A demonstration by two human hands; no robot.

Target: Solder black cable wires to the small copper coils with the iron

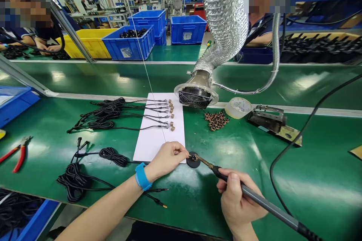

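My right hand [240, 197] grips the grey and black handle of a soldering iron [260, 200]. The iron's tip meets a small coppery part on a black round holder [193, 161]. From the left, my left hand [171, 154], with a blue wristband [143, 177], pinches the thin end of a black cable at that same part. My fingers partly hide the joint, so the wires there are hard to make out. The cable's coil [113, 157] lies left of my wrist. Just behind the left hand is a white sheet [149, 141].
Several black cables [106, 113] end in small metal parts [172, 116] on the sheet. A fume extractor [195, 96] hangs above. Copper parts [216, 120], a round tub [238, 107] and an iron stand [273, 122] sit behind right. Red-handled pliers [20, 154] lie left.
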